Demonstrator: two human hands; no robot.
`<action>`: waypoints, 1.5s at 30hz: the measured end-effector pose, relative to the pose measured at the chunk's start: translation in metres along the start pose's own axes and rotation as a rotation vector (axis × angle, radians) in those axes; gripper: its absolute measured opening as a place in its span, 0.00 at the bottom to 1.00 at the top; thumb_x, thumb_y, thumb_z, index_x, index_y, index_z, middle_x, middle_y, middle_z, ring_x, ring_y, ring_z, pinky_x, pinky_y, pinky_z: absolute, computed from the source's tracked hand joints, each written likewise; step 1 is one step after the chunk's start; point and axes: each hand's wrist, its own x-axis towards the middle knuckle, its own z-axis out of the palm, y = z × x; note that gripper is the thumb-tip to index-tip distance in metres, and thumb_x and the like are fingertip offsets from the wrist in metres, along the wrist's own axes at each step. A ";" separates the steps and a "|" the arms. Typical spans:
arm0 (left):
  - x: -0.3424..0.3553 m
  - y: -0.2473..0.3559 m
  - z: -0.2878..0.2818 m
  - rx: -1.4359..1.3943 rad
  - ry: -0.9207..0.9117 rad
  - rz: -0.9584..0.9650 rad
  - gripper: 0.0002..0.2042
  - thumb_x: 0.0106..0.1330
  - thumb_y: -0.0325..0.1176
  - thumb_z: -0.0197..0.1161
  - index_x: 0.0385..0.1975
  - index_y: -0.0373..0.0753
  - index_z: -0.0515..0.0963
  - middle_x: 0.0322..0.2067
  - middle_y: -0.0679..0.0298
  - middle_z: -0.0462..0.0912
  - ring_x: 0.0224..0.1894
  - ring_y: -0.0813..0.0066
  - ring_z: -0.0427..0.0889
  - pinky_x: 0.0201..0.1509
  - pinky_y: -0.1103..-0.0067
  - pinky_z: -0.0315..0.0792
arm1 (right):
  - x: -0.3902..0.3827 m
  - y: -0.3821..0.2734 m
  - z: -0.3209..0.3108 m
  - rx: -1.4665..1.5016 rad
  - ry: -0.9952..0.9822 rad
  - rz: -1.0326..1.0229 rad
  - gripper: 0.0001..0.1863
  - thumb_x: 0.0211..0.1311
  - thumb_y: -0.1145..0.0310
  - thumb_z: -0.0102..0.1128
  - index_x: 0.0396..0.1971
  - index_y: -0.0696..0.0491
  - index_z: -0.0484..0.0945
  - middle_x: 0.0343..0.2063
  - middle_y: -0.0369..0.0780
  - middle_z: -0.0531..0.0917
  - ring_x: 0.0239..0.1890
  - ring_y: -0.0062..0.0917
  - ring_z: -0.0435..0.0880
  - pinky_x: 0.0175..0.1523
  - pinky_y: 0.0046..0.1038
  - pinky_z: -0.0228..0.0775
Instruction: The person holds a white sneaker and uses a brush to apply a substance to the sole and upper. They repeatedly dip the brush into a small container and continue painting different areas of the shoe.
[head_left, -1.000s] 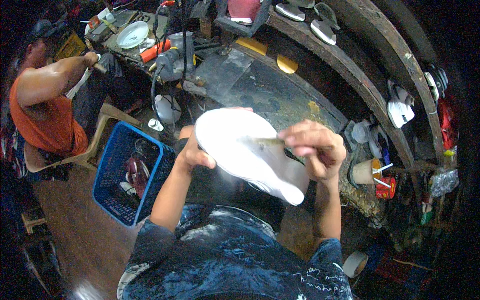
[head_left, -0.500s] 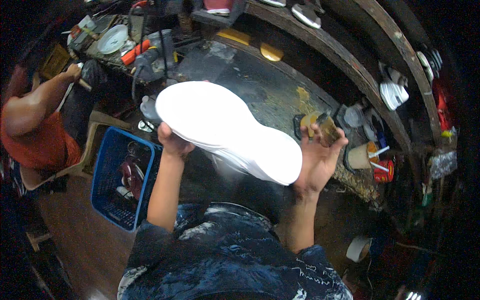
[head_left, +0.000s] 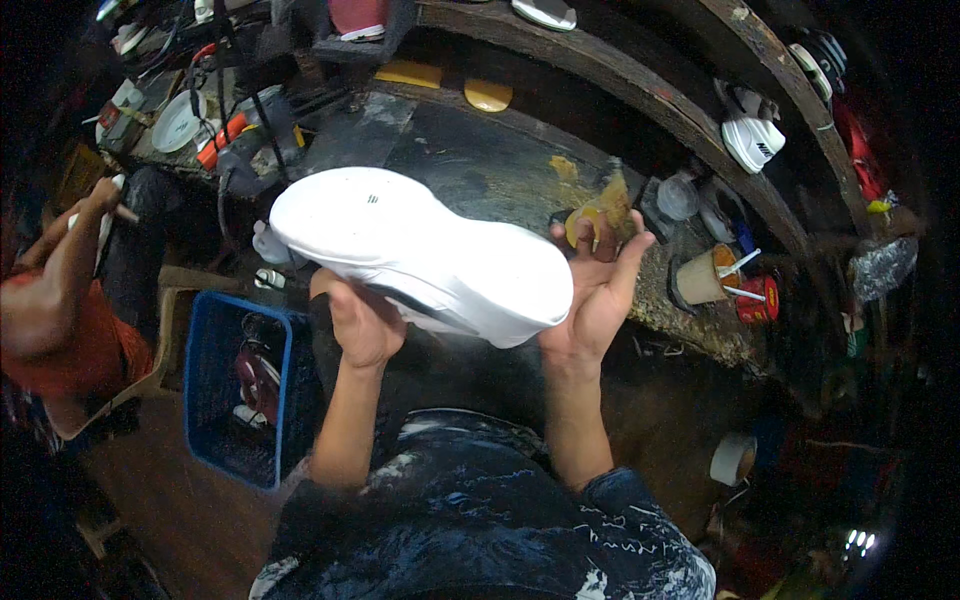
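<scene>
A white shoe [head_left: 420, 235] is held sole up in front of me, its toe end to the left and its heel end to the right. My left hand [head_left: 365, 320] grips its near side under the toe half, with the fingers hidden beneath. At the heel, the palm of my right hand [head_left: 590, 300] rests against the shoe while the fingers spread upward. Behind those fingertips shows a blurred yellowish-brown piece [head_left: 614, 195], which the right hand appears to hold; what it is I cannot make out.
A worn dark workbench [head_left: 470, 165] lies beyond the shoe. On its right stand a tan cup [head_left: 700, 278] with white-handled sticks and a red can [head_left: 757, 298]. A blue basket [head_left: 190, 400] with dark red shoes sits at left, near a person in orange [head_left: 85, 340]. Shelves [head_left: 620, 85] carry shoes.
The shoe has tilted, and more of its near side shows. My left hand has turned so its thumb side faces up. The brown piece has moved behind the right fingertips.
</scene>
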 end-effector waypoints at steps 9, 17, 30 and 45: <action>-0.001 -0.001 -0.029 0.101 0.095 -0.047 0.41 0.73 0.62 0.58 0.75 0.35 0.60 0.70 0.53 0.70 0.70 0.55 0.72 0.73 0.60 0.68 | 0.074 -0.077 -0.067 -1.065 0.118 -0.511 0.12 0.79 0.66 0.57 0.40 0.59 0.82 0.38 0.36 0.85 0.40 0.23 0.82 0.47 0.28 0.75; -0.003 0.010 -0.033 0.158 0.187 -0.150 0.42 0.77 0.67 0.44 0.77 0.35 0.56 0.72 0.53 0.68 0.72 0.56 0.70 0.75 0.62 0.67 | 0.116 -0.061 -0.092 -1.780 -0.252 -0.641 0.09 0.70 0.67 0.67 0.38 0.57 0.86 0.27 0.45 0.81 0.31 0.30 0.82 0.39 0.29 0.71; 0.005 0.021 -0.029 0.181 -0.025 -0.168 0.37 0.74 0.52 0.62 0.73 0.31 0.62 0.60 0.51 0.79 0.60 0.61 0.82 0.65 0.69 0.76 | 0.099 -0.073 -0.142 -0.869 0.198 0.042 0.13 0.75 0.58 0.63 0.41 0.54 0.85 0.28 0.33 0.84 0.28 0.13 0.75 0.32 0.22 0.66; 0.017 0.057 0.028 0.588 -0.241 -0.117 0.52 0.61 0.42 0.78 0.80 0.37 0.49 0.67 0.48 0.72 0.69 0.59 0.71 0.75 0.66 0.61 | 0.041 -0.058 -0.045 -0.544 -0.205 0.336 0.13 0.76 0.62 0.62 0.43 0.58 0.82 0.32 0.35 0.83 0.25 0.17 0.75 0.32 0.22 0.66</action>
